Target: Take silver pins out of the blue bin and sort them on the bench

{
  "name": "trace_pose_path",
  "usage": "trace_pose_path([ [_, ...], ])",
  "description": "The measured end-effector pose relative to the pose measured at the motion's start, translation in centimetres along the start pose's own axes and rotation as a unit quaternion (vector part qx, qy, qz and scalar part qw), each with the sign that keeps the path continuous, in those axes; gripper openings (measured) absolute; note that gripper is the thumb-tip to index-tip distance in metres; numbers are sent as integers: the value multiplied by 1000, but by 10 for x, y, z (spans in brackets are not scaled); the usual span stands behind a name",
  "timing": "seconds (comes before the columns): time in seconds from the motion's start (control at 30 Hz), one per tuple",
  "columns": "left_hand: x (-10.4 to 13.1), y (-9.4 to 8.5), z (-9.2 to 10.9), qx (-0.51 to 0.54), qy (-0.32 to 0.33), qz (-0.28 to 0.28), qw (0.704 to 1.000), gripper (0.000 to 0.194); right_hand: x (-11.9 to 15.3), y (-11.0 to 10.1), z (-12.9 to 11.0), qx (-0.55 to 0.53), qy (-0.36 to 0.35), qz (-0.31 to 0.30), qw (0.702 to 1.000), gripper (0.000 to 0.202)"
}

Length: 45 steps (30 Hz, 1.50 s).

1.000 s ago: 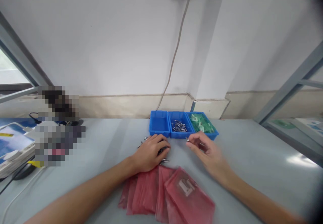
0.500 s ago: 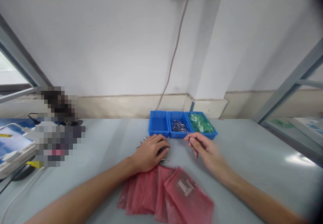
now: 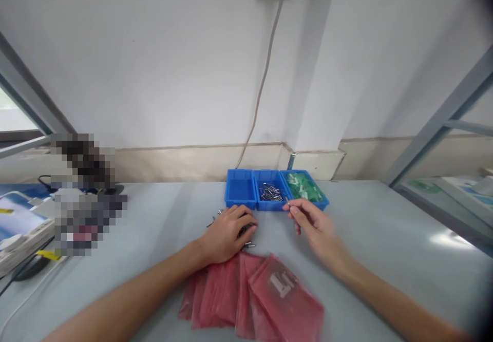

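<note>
Pale wall [image 3: 173, 85] rises behind a grey table [image 3: 154, 208], with a thin cable [image 3: 265, 77] hanging down it to the far edge. Three blue bins stand side by side near that edge. The left bin [image 3: 241, 204] shows its blue floor; the middle bin [image 3: 269, 206] holds a jumble of slim metal pins [image 3: 270, 192], lying in many directions; the right bin [image 3: 325, 204] holds green packets [image 3: 304, 187] with whitish bits among them.

Just on the near side of the middle and right bins, the right hand [image 3: 314, 224] pinches one metal pin [image 3: 287, 201] between thumb and forefinger, the other fingers curled under. Its visible end points to the far side and a little left, toward the middle bin, and its long axis follows that line; the rest is hidden by the fingertips.

On the near side of the left bin, the left hand [image 3: 227, 231] lies palm down over loose pins [image 3: 248, 245], fingers bent and close together, thumb apart; whether they grip any, I cannot tell. Nearer still, red bags [image 3: 285, 301] overlap in a fan, whitish pieces [image 3: 281, 284] showing at the rightmost one.
</note>
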<state>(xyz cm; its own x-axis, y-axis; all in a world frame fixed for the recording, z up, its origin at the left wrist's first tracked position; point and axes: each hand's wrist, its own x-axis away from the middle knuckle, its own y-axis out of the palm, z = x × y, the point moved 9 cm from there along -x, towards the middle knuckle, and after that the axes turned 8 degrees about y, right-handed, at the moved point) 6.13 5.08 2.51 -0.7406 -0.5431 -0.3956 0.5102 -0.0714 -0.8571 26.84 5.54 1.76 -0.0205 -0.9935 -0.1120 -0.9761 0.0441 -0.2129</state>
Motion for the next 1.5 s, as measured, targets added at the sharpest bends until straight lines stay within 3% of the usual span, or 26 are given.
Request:
trace_pose_path([
  [0.17, 0, 1, 0, 3, 3, 1, 1000, 18, 3, 3, -5, 35, -6, 10, 999, 27],
  [0.4, -1, 0, -1, 6, 3, 5, 1000, 20, 4, -9, -16, 71, -38, 61, 995, 17],
  [0.73, 0, 0, -1, 2, -2, 1, 1000, 22, 11, 10, -20, 66, -59, -21, 996, 17],
  [1.0, 0, 0, -1, -3, -3, -1, 1000, 21, 10, 24, -6, -13, 37, -102, 994, 36],
  [1.23, 0, 0, -1, 2, -1, 1, 1000, 21, 11, 26, -6, -54, 55, -112, 991, 36],
  [1.5, 0, 0, -1, 9, -2, 1, 1000, 20, 7, 18, -3, -21, 57, -72, 996, 35],
])
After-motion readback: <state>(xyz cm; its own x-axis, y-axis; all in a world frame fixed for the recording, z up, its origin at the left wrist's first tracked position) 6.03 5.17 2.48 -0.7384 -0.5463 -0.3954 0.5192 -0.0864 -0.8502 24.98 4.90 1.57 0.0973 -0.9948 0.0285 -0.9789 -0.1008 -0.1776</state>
